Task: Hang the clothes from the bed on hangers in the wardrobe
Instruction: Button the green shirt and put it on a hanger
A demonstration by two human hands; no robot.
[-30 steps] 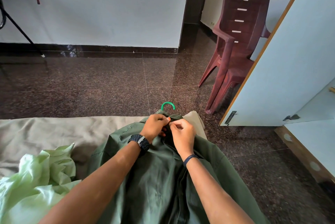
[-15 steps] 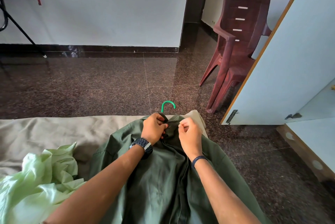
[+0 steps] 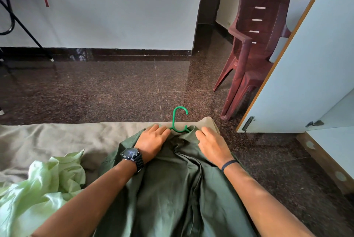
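At lower centre, the dark green shirt [image 3: 172,188] lies on the bed [image 3: 47,140], fitted over a green hanger [image 3: 179,119]. Left hand [image 3: 151,140] and right hand [image 3: 214,144] are pressed flat, fingers extended, nothing gripped. Lifting by the hook toward the wardrobe door [image 3: 306,64] is judged next.

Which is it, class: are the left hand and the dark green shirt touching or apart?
Touching. The head view shows the left hand lying flat on the dark green shirt beside the collar, fingers straight and pressed onto the cloth, with no gap.
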